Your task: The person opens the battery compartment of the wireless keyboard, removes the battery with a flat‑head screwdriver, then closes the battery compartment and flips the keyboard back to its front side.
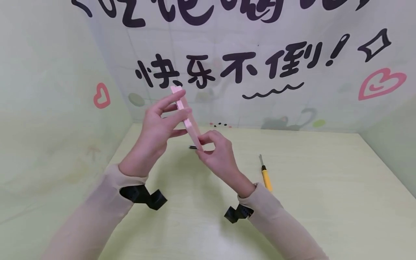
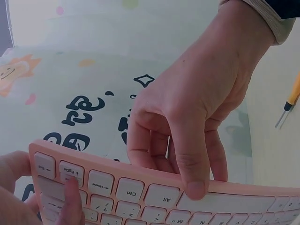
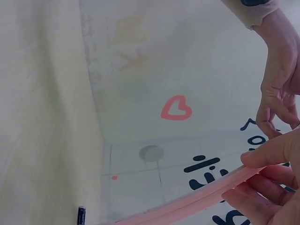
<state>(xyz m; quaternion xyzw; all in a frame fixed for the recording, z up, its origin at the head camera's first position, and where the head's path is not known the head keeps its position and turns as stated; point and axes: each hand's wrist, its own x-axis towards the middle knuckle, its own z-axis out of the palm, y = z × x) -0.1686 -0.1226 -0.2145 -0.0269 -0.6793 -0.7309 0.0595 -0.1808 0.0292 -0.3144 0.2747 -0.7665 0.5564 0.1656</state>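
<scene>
A slim pink keyboard with white keys is held up above the table, seen nearly edge-on in the head view. My left hand grips it toward its upper end, fingers spread along the edge. Lower down, my right hand pinches the other part between thumb and fingers. In the left wrist view the keys of the keyboard show, and the right thumb presses on its long rim beside the space bar. Only the thin side of the keyboard appears in the right wrist view.
On the table, to the right of my right hand, lies a screwdriver with a yellow handle. A small dark cylinder like a battery lies behind the keyboard's lower end. A printed wall sheet stands behind the table.
</scene>
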